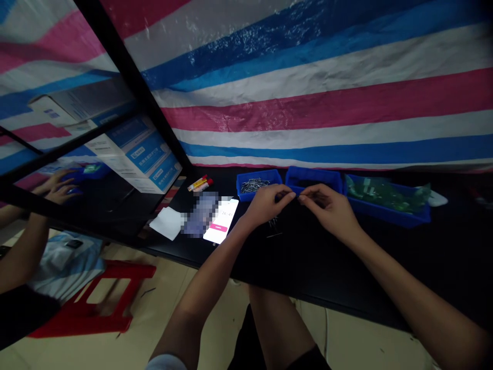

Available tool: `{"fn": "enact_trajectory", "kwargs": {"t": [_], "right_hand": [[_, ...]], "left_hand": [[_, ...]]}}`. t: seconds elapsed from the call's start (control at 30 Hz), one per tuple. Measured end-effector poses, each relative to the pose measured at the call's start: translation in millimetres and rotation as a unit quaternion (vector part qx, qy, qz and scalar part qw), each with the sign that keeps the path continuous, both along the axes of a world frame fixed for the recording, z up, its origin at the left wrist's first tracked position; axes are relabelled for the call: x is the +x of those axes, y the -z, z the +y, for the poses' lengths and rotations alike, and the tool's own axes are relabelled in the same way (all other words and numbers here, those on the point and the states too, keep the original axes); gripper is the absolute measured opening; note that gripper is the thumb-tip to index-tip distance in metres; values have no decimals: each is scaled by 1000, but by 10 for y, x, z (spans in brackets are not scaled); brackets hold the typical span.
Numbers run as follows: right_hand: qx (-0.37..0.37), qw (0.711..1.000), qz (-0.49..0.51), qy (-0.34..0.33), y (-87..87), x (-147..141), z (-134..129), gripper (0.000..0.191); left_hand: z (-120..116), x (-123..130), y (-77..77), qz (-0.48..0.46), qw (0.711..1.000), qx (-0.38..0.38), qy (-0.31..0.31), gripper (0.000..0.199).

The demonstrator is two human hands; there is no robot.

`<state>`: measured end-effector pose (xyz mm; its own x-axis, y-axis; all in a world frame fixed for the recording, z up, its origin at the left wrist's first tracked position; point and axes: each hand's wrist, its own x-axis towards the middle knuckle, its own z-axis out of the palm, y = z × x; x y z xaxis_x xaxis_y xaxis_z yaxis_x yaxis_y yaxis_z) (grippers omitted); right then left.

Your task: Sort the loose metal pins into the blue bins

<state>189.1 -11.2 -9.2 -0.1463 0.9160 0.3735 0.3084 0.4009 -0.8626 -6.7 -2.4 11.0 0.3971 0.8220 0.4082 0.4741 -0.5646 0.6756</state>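
Note:
My left hand (269, 200) and my right hand (325, 205) meet over the black table, fingertips pinched close together. Whatever is between their fingers is too small and dark to make out. Just behind them stands a blue bin (314, 174) with a dark interior, partly covered by my right hand. Left of it, a second blue bin (239, 187) holds many thin metal pins (254, 185) that look like nails or screws. A few similar metal pieces (274, 234) lie on the table below my hands. Right of my right hand is a longer blue bin (404, 218) with green plastic bags (385, 192).
A lit phone (221, 221), a white paper (167, 223) and a glue-like tube (198, 183) lie on the left. A black frame post (154, 118) separates a neighbouring place, where another person's hands (61, 190) work near a red stool (111, 313). A striped sheet (308, 113) hangs behind.

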Motion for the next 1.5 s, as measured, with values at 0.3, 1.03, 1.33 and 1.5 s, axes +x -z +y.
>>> {"fn": "enact_trajectory", "kwargs": {"t": [0.3,1.03,1.33,1.5], "right_hand": [[5,1000,17,26,31,13,23,27],[151,921,-291,-212,123,-28,-12,27],[164,904,-339,-205,228,1,54,22],[171,903,-336,-205,205,-44,0,24]], "left_hand": [[38,-10,23,-64,996,-58,-6,18],[78,-34,64,-108,991,-13,-79,18],[73,-24,61,-84,993,8,-83,17],[64,-22,68,-64,994,11,-84,18]]}}
